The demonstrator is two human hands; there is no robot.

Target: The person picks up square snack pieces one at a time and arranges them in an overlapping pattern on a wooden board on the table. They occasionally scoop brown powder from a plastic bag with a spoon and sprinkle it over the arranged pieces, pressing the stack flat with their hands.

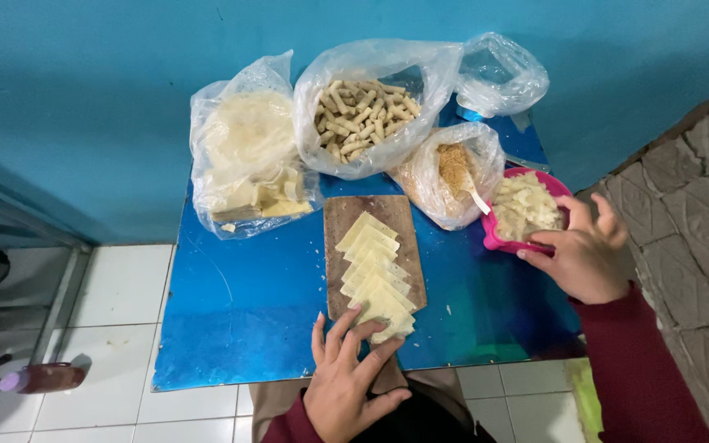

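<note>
Left hand [346, 377], lower centre of frame, fingers spread flat, pressing the nearest of the pale yellow wrapper squares [377, 276]; grip released, nothing clasped. The squares lie overlapped in a row down a wooden cutting board [340, 215] in mid frame, the last one hanging over the board's near edge.

Right hand [586, 250], right of frame, grip grasping the near rim of a pink bowl [492, 238], thumb on the rim, fingers on the far side. Bowl holds a pale, lumpy filling [524, 206].

Just left of the bowl, a clear bag [432, 184] of brown crumbs [454, 166] with a white spoon [478, 199] stuck in. Behind the board, upper centre, a big open clear bag [354, 61] full of short tan rolled sticks [363, 115]. Upper left, another clear bag [207, 164] with round white sheets [248, 131] and some cut yellowish squares at its bottom. Upper right, an almost empty crumpled clear bag [500, 72].

All on a blue bench [240, 303] against a blue wall. White tiled floor [116, 287] at left.
</note>
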